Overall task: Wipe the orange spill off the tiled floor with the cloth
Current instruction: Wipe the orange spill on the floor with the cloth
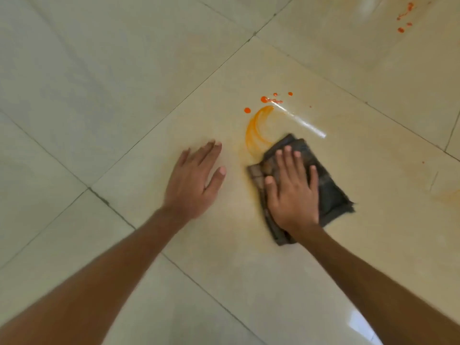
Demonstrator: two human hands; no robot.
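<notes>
Fingers of my right hand (pixel 292 190) lay flat on the unlabelled cloth (pixel 331 192) below the orange spill (pixel 256 128); my left hand (pixel 193 180) rested spread on bare tiled floor (pixel 99 83).

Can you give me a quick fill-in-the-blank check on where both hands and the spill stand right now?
1. The cloth lies flat under the ____ hand.
2. The left hand rests on the tiled floor, holding ____.
3. The orange smear curves in an arc just beyond the cloth's ____ edge.

Missing words: right; nothing; far

The right hand (pixel 293 192) hides the middle of the cloth (pixel 331 195).
</notes>
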